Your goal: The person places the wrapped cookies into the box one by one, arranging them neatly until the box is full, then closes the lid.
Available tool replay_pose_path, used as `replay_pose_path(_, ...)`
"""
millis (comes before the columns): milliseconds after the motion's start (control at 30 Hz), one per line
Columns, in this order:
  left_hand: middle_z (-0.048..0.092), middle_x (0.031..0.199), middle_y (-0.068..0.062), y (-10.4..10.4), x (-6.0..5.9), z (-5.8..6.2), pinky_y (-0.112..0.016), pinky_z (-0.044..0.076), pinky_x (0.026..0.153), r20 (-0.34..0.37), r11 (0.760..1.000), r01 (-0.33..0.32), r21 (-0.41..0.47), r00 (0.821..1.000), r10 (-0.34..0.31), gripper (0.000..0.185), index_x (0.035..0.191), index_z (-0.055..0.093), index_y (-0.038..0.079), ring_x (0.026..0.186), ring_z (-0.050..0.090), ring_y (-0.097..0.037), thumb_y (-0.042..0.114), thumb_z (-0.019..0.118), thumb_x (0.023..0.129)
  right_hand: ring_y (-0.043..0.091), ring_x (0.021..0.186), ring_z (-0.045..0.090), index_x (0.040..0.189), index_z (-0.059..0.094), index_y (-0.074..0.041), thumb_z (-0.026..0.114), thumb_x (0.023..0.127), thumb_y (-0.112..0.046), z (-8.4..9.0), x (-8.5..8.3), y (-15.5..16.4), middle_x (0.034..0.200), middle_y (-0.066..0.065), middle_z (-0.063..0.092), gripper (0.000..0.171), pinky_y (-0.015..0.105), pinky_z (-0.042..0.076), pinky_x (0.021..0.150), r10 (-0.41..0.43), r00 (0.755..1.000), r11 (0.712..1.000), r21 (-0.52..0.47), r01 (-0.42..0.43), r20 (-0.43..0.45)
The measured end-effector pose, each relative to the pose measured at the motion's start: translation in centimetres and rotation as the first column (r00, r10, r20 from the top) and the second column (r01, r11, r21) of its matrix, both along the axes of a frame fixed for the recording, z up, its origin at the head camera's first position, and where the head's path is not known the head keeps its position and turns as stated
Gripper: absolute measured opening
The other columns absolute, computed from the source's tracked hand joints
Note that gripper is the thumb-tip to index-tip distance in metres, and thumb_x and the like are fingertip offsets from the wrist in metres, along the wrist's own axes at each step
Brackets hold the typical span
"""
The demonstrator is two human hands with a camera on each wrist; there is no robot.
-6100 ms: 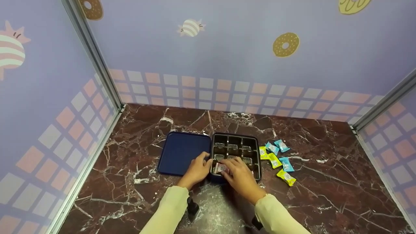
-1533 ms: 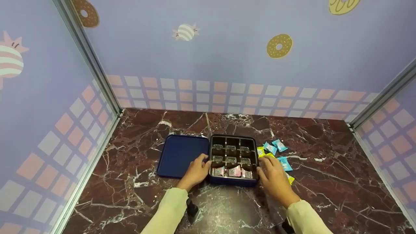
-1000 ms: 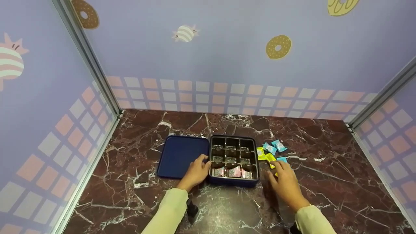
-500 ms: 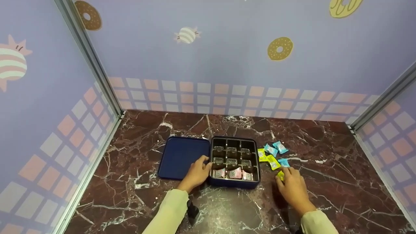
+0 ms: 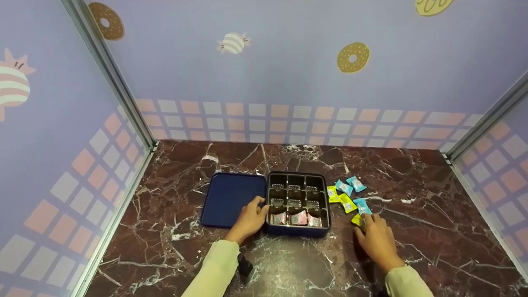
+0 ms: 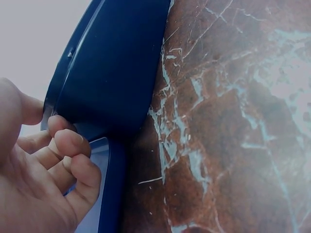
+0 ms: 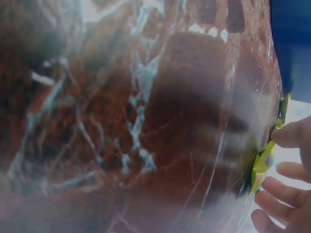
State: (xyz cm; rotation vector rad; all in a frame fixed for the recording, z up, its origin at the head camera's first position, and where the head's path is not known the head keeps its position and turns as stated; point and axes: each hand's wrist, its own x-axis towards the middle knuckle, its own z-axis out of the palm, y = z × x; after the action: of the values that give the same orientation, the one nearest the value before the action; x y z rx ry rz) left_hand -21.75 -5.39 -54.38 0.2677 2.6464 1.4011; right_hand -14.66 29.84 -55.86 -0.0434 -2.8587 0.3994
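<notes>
A dark blue box (image 5: 297, 231) with a compartment insert sits mid-table, three pink wrapped candies (image 5: 298, 218) in its front row. My left hand (image 5: 249, 216) grips the box's left edge, fingers (image 6: 68, 150) curled against the blue wall (image 6: 116, 73). To the box's right, my right hand (image 5: 377, 239) lies on the marble and its fingertips pinch a yellow wrapped candy (image 5: 356, 219). The right wrist view shows this yellow candy (image 7: 262, 167) between thumb and fingers (image 7: 279, 194).
The box's blue lid (image 5: 231, 198) lies flat just left of it. Loose yellow candies (image 5: 347, 203) and blue candies (image 5: 355, 183) are scattered right of the box. Patterned walls enclose the marble table (image 5: 412, 173) on three sides.
My right hand left the box's front row, slid right over the marble and closed on the nearest yellow candy. The left hand stayed on the box edge.
</notes>
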Motion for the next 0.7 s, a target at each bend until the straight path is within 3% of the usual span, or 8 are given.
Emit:
replay_pose_path(333,0.039,0.061,0.004,0.1,-0.11,0.23,-0.027,0.032,0.054,0.031,1.0,0.022,-0.011,0.999,-0.022,0.034,0.128,0.052,0.002,0.052,0.037,-0.013,0.022,0.049,0.101,0.044,0.087,0.054,0.1,0.062,0.003,0.075,0.08,-0.016,0.01,0.23,0.22,0.097,0.021,0.055,0.03,0.059,0.043,0.07,0.004,1.0,1.0,-0.016,-0.003,0.008)
replay_pose_path(700,0.039,0.062,0.004,-0.01,0.07,0.16,-0.027,0.033,0.055,0.007,1.0,0.007,-0.02,1.0,-0.007,0.032,0.125,0.054,0.002,0.054,0.038,-0.013,0.021,0.051,0.099,0.045,0.088,0.058,0.104,0.063,0.0,0.075,0.079,-0.009,-0.19,0.29,-0.24,0.096,0.022,0.062,0.029,0.058,0.046,0.076,0.019,0.999,0.998,-0.061,-0.017,0.038)
